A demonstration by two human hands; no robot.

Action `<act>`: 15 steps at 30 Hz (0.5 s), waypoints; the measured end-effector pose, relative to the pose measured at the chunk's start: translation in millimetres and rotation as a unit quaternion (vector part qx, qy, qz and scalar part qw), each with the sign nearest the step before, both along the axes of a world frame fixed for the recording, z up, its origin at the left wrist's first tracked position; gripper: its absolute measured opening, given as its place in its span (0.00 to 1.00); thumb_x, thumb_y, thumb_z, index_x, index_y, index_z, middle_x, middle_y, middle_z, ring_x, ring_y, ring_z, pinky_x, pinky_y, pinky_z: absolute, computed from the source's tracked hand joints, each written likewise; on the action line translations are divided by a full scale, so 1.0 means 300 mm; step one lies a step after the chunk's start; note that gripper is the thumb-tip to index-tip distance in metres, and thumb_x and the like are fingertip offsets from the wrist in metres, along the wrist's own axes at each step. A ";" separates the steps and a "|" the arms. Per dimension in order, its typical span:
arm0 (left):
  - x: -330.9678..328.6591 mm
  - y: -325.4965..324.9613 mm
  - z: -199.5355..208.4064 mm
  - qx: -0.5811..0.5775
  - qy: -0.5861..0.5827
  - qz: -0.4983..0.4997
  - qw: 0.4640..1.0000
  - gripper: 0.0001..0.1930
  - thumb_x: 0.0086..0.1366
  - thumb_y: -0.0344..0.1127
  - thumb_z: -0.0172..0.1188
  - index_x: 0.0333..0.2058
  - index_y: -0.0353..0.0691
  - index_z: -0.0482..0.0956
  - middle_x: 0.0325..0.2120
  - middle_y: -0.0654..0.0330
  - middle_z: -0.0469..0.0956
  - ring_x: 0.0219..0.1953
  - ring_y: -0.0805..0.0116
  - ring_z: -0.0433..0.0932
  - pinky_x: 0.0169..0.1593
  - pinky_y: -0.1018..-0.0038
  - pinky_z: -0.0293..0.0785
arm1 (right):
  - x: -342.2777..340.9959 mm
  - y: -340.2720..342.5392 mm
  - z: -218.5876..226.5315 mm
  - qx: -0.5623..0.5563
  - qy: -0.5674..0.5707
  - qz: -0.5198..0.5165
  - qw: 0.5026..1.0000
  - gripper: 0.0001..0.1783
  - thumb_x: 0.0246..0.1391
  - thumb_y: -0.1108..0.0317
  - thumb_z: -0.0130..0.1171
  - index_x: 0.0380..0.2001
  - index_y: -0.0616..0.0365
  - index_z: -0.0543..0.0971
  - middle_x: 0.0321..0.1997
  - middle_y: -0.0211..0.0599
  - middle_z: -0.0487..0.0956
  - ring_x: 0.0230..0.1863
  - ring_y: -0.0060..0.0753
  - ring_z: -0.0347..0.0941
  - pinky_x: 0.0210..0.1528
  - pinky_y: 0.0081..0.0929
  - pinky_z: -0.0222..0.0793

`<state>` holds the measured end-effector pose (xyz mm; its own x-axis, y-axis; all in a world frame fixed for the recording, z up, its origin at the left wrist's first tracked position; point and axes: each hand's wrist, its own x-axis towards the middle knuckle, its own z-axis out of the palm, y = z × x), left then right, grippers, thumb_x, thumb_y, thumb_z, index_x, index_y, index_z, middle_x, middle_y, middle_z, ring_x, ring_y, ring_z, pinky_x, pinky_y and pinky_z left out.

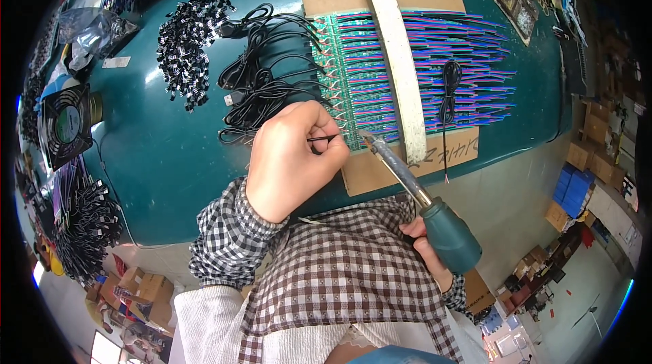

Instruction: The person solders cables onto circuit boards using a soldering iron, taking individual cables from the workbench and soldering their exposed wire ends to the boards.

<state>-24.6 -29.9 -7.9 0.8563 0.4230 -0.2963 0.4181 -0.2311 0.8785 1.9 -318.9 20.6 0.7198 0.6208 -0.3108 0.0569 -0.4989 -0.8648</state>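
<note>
My left hand [288,164] is closed in a pinch on a thin black cable [320,138] at the near left corner of a green circuit board panel [347,92]. My right hand [429,255] grips the green handle of a soldering iron [454,236], which partly hides its fingers. The iron's metal tip points up and left to the panel's near edge; whether it touches is too small to tell. Several black USB cables [255,82] run to the panel's left side. Bundles of red, blue and black wires [462,41] fan out to the right. A pale bar [401,68] lies across them.
Cardboard [377,177] lies under the panel. A coiled black cable [448,89] rests on the wires. To the left are a pile of small black connectors [187,48], a fan [66,125] and a plastic bag [95,31]. A tray of brownish material [514,3] stands far right.
</note>
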 end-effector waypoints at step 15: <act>-0.059 -0.067 -0.013 -0.095 -0.023 0.091 0.991 0.05 0.57 0.23 0.66 0.31 0.32 0.79 0.28 0.61 0.77 0.27 0.78 0.78 0.30 0.83 0.75 | -0.002 0.040 0.027 0.137 0.181 -0.140 0.964 0.22 0.52 0.70 0.69 0.47 0.70 0.75 0.42 0.45 0.83 0.51 0.45 0.81 0.56 0.39 0.75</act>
